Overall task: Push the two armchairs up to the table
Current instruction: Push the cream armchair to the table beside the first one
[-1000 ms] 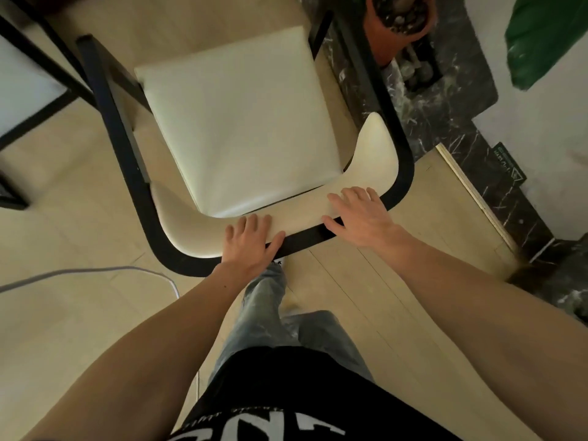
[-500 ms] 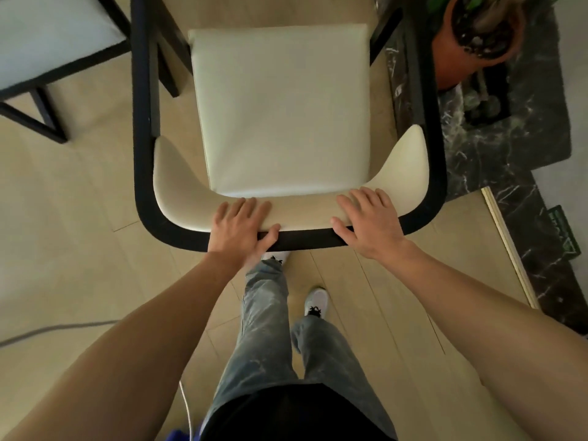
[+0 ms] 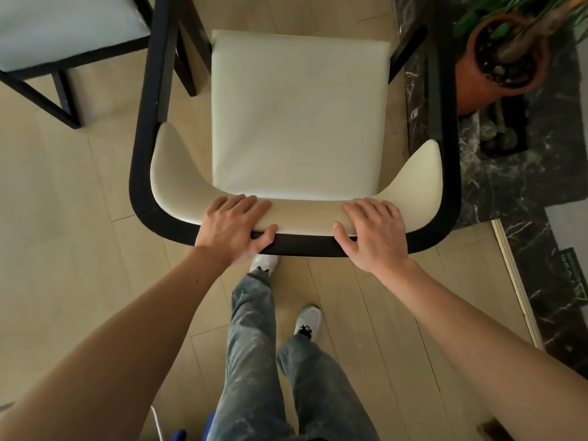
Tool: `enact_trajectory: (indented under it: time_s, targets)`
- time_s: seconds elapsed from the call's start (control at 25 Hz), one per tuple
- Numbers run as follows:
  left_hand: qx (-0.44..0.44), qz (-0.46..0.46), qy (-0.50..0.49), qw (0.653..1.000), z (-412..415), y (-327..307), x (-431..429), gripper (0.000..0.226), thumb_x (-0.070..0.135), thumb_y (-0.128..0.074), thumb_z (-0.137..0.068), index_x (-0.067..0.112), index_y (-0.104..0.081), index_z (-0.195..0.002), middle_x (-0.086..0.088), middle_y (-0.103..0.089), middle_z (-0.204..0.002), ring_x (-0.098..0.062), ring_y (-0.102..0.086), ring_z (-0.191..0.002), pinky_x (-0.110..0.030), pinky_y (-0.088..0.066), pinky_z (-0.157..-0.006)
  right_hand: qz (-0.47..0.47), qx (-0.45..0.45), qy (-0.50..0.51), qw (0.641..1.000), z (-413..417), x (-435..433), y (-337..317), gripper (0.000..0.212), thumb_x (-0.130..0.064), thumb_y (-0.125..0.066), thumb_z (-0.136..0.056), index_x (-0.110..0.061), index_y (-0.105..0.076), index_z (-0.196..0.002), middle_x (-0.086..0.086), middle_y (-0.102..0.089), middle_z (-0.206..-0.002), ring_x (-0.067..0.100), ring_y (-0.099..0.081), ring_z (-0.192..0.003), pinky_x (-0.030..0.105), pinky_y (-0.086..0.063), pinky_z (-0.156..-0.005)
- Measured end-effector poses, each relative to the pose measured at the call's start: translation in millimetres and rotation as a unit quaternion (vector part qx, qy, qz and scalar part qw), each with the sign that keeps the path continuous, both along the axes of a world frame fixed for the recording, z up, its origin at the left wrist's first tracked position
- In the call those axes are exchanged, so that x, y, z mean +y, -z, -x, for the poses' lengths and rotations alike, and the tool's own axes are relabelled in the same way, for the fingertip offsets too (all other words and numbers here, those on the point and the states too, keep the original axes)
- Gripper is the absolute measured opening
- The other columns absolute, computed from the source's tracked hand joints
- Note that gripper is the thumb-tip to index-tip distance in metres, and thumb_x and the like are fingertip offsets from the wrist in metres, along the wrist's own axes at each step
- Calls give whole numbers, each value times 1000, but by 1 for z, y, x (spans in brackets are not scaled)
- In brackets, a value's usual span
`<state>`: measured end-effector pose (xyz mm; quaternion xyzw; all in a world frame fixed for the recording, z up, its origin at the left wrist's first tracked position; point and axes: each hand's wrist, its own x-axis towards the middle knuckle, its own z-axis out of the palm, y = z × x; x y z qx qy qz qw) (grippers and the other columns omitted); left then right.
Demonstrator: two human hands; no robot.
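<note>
An armchair (image 3: 299,116) with a cream seat cushion, a cream padded backrest and a black curved frame stands right below me, seen from above. My left hand (image 3: 234,229) grips the left part of the backrest, fingers over the cream pad and thumb on the black rail. On the right part, my right hand (image 3: 370,233) holds the backrest the same way. At the top left, a pale seat on black legs (image 3: 63,33) shows only in part. No table is in view.
A potted plant in a terracotta pot (image 3: 499,58) stands on a dark marble strip (image 3: 515,186) close to the chair's right side. The floor is light wood. My legs and white shoes (image 3: 307,321) are just behind the chair. A thin cable (image 3: 156,418) lies at the bottom left.
The chair has turned from slanted to square with me and shifted relative to the plant pot and marble strip. Both hands stay on the backrest, and my feet have stepped after it.
</note>
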<state>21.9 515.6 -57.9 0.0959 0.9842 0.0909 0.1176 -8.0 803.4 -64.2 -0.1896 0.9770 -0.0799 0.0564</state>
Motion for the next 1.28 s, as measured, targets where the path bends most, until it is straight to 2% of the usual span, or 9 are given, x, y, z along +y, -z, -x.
enact_trajectory:
  time_s: [0.44, 0.92, 1.28]
  targets:
    - [38, -7, -40, 998, 17, 2, 6, 50, 57, -37, -94, 25, -67, -119, 1, -70, -116, -22, -62, -111, -38, -39, -96, -1, 32, -16, 999, 19, 6, 8, 48, -51, -43, -95, -12, -68, -108, 8, -71, -105, 31, -63, -101, 46, -42, -94]
    - [56, -8, -71, 996, 93, 1, 13, 49, 55, -38, -94, 24, -69, -114, 2, -72, -107, -22, -64, -105, -37, -42, -93, 11, 39, -31, 999, 109, 8, 8, 49, -51, -42, -93, -12, -69, -106, 7, -72, -104, 32, -64, -101, 45, -42, -93]
    - [49, -10, -114, 992, 152, 4, 19, 48, 57, -38, -95, 27, -68, -119, 6, -70, -115, -17, -62, -111, -36, -39, -97, -7, 17, -67, 998, 188, 10, 7, 50, -53, -38, -95, -12, -66, -106, 7, -70, -104, 31, -62, -97, 45, -43, -90]
